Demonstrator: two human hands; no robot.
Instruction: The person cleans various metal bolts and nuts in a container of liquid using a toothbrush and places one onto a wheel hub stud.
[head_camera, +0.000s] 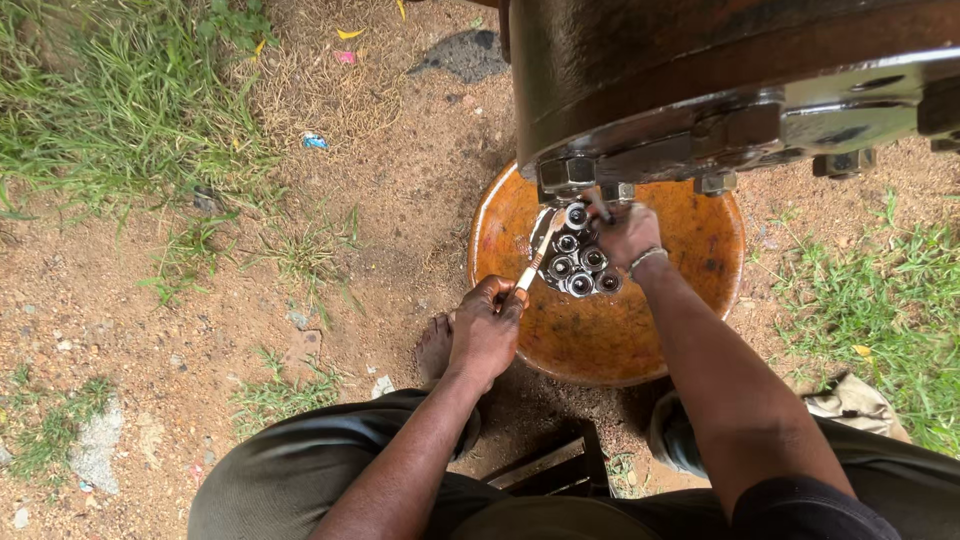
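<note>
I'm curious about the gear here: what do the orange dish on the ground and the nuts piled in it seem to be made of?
Orange dish: probably metal with a worn orange coat or rust; it looks mottled with dark specks and has a thin rim.
Nuts: bright bare metal, likely steel; they are silvery and catch the light.

Single head-worn view, looking steeply down past the person's knees at bare ground (150, 300). Close range: rusty round pan (600, 330) mid-frame, dark machine underside (700, 70) overhanging top right.
</note>
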